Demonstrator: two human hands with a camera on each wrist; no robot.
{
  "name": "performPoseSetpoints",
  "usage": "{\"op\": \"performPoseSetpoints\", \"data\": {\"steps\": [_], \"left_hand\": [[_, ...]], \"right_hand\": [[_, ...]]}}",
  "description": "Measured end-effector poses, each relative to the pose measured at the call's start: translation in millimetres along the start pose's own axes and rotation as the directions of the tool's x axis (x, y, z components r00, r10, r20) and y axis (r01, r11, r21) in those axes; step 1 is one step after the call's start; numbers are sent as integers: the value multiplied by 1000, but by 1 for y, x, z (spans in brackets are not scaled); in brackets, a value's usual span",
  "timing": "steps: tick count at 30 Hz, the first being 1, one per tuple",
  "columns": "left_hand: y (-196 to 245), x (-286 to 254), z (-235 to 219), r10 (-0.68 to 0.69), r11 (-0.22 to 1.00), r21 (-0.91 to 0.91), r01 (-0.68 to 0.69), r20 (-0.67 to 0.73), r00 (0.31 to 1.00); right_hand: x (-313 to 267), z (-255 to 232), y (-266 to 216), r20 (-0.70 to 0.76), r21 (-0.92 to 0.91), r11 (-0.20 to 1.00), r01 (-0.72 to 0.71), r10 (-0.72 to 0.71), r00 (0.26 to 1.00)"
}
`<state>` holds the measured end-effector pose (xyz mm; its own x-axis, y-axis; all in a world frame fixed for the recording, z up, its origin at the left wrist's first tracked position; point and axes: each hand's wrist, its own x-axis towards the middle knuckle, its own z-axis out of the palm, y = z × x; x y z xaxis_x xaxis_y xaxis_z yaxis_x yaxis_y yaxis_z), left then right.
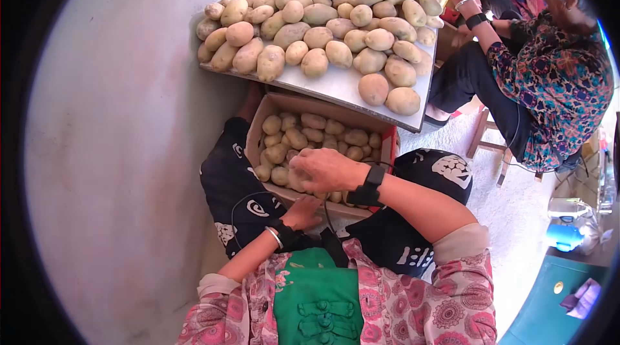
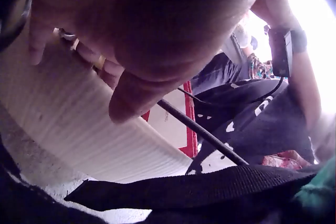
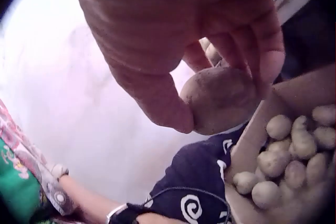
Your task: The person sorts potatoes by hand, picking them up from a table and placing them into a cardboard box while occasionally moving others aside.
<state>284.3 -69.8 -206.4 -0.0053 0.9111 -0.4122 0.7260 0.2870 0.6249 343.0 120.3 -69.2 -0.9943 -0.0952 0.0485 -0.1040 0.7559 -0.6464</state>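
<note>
Over the near part of a cardboard box (image 1: 284,103), my right hand (image 1: 329,170) pinches a potato (image 3: 220,100) between the thumb and fingers. Most of that potato is hidden by the hand in the head view. Many loose potatoes (image 1: 314,135) lie inside the box, which stands between my knees. My left hand (image 1: 302,213) is at the box's near edge with its fingers loosely extended and no potato in it. In the left wrist view its thumb hangs in front of the pale box wall (image 2: 100,129), and some fingertips reach behind the top edge.
A white tabletop (image 1: 342,90) piled with potatoes (image 1: 316,15) stands just beyond the box. At the right sits another person (image 1: 549,86) beside a wooden stool (image 1: 487,141). A blue container (image 1: 564,236) and a green surface (image 1: 549,300) are at the lower right. Thin cables run by my wrists.
</note>
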Motion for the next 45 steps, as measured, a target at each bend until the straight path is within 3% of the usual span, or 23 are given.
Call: {"op": "performPoseSetpoints", "data": {"steps": [3, 6, 8, 14, 16, 18, 20, 22, 25, 26, 27, 28, 30, 33, 36, 37, 38, 40, 41, 42, 43, 44, 45], "left_hand": [[-9, -2, 2, 29, 999, 23, -29, -14, 999], [-8, -1, 9, 47, 997, 66, -43, -55, 997], [-4, 0, 6, -37, 996, 80, 38, -10, 999], [-9, 2, 6, -6, 999, 44, 7, -18, 1000], [-10, -2, 1, -33, 999, -14, 32, -32, 999], [-8, -1, -7, -53, 996, -76, 49, -59, 997], [-8, -6, -13, -210, 977, -22, 212, -280, 937], [-8, -11, -28, -220, 967, 54, 249, -312, 924], [-3, -18, -39, -254, 950, 105, 293, -279, 926], [-1, -17, -39, -268, 952, 86, 292, -221, 938], [-3, -16, -31, -180, 959, 150, 239, -328, 928], [-7, -15, -26, -182, 958, 152, 242, -329, 927], [-9, -15, -19, -207, 930, 247, 273, -262, 943], [-18, -22, -14, -102, 974, 154, 166, -355, 929], [-17, -27, -23, -76, 991, 83, 108, -323, 943], [-16, -27, -28, -99, 990, 66, 125, -306, 947], [-22, -24, -30, -102, 990, 63, 127, -310, 945], [-38, -22, -33, -297, 947, -241, 213, -399, 868], [-46, -24, -33, -306, 943, -272, 190, -490, 816], [-50, -24, -33, -308, 942, -275, 192, -487, 817], [-56, -23, -32, -484, 787, -602, 133, -470, 739], [-65, -21, -32, -637, 538, -843, 25, -387, 667], [-98, -16, -24, -585, 697, -710, 97, -485, 650]], "right_hand": [[6, -8, 1, 18, 56, 998, 31, -32, 999], [10, -28, 11, 44, -50, 995, -84, 86, 995], [10, -40, 15, -181, -73, 996, -57, 43, 983], [0, -78, 33, -469, -112, 993, 43, -91, 878], [-8, -102, 33, -644, -14, 1000, -13, 1, 765], [-21, -133, 40, -777, -34, 982, -184, 90, 623], [-38, -157, 64, -888, -111, 965, -239, 12, 460], [-54, -170, 77, -905, -232, 871, -432, -31, 424], [-58, -172, 90, -866, -172, 788, -592, 165, 472], [-59, -170, 94, -866, -172, 789, -590, 165, 473], [-58, -166, 97, -842, -165, 769, -618, 217, 494], [-57, -163, 100, -816, -159, 748, -644, 268, 512], [-55, -161, 101, -806, -200, 742, -640, 247, 538], [-54, -161, 90, -803, -189, 685, -703, 305, 512], [-60, -162, 72, -817, -150, 681, -717, 323, 477], [-61, -164, 65, -842, -120, 667, -736, 325, 432], [-63, -166, 59, -841, -124, 670, -732, 321, 436], [-68, -165, 47, -874, -36, 863, -503, 217, 435], [-69, -160, 42, -879, -46, 914, -403, 155, 452], [-65, -152, 39, -877, -44, 913, -405, 159, 454], [-61, -142, 37, -779, 57, 977, -206, 172, 603], [-55, -133, 31, -667, 186, 982, -13, 137, 732], [-50, -123, 18, -572, 124, 992, -23, 91, 815]]}}
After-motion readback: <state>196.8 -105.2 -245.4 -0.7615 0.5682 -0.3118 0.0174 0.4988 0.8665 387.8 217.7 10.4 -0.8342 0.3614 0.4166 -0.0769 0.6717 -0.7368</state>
